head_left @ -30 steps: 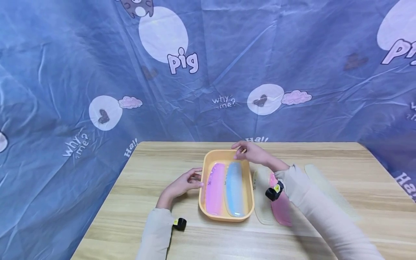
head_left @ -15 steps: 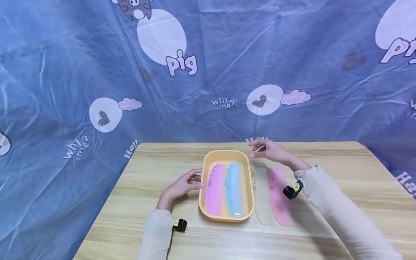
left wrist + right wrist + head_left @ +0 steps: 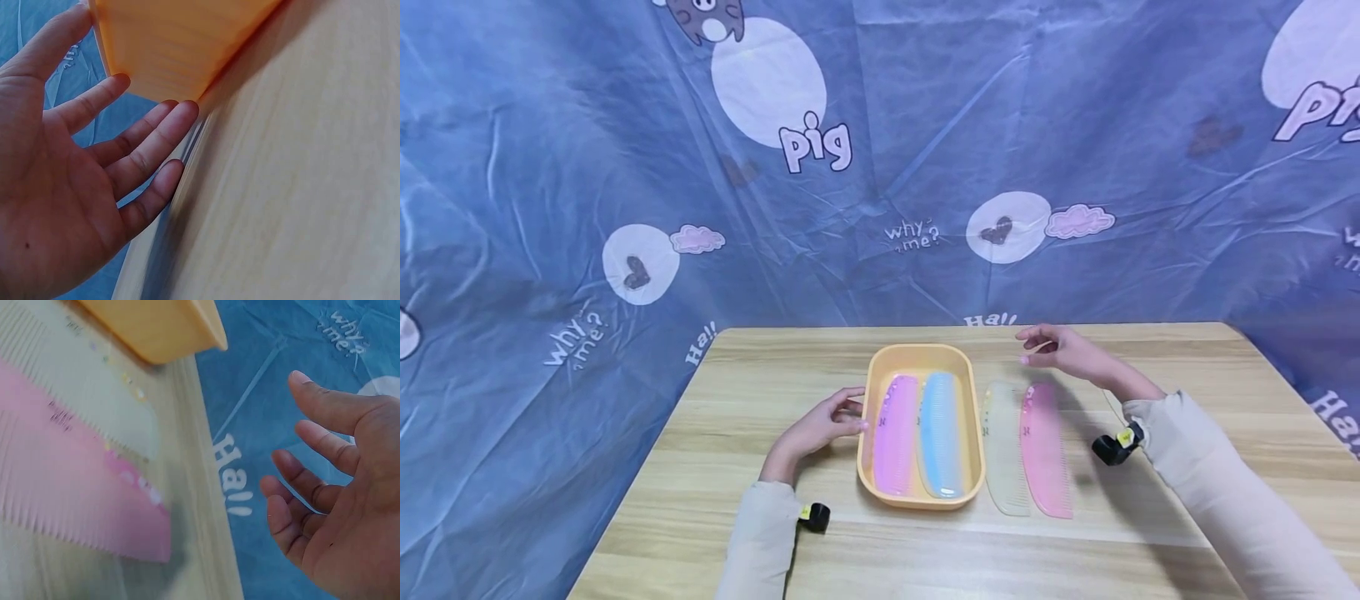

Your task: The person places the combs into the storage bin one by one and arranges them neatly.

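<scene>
Orange tray on the wooden table is touched at its left wall by the left hand, fingers straight. Right hand is held empty, fingers relaxed apart, above the pink comb, beside the clear comb.

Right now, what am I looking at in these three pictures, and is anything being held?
A person's two bare hands, filmed by a head camera and one camera on each wrist. On the wooden table stands an orange tray with a purple comb and a blue comb inside. Beside it lie a clear comb and a pink comb. The left hand touches the tray's side with straight fingers; its wrist view shows this close up. The right hand hovers open, holding nothing.
</scene>
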The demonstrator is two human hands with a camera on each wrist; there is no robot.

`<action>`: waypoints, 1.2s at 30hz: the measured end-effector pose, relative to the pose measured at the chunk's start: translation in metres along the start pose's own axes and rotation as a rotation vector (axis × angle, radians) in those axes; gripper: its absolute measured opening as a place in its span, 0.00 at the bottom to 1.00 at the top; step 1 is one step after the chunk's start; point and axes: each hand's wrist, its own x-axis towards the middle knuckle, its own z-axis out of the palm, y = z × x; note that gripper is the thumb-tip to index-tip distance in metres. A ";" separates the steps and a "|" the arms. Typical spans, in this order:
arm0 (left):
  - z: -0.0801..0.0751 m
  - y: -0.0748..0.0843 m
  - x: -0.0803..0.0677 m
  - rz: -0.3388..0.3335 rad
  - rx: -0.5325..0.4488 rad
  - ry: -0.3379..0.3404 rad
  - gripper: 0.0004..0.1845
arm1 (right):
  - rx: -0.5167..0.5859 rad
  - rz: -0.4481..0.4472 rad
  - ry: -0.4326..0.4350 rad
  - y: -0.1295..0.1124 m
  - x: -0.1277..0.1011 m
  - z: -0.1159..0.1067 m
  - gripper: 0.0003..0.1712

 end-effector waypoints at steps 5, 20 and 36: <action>0.000 0.000 0.000 0.009 0.006 -0.003 0.34 | -0.003 0.003 0.009 0.012 -0.008 0.000 0.30; 0.001 0.004 -0.003 0.013 -0.048 -0.025 0.35 | -0.044 0.031 -0.007 0.038 -0.024 0.006 0.32; 0.002 0.004 -0.004 0.009 -0.061 -0.025 0.35 | -0.027 0.063 -0.067 0.049 -0.032 0.012 0.33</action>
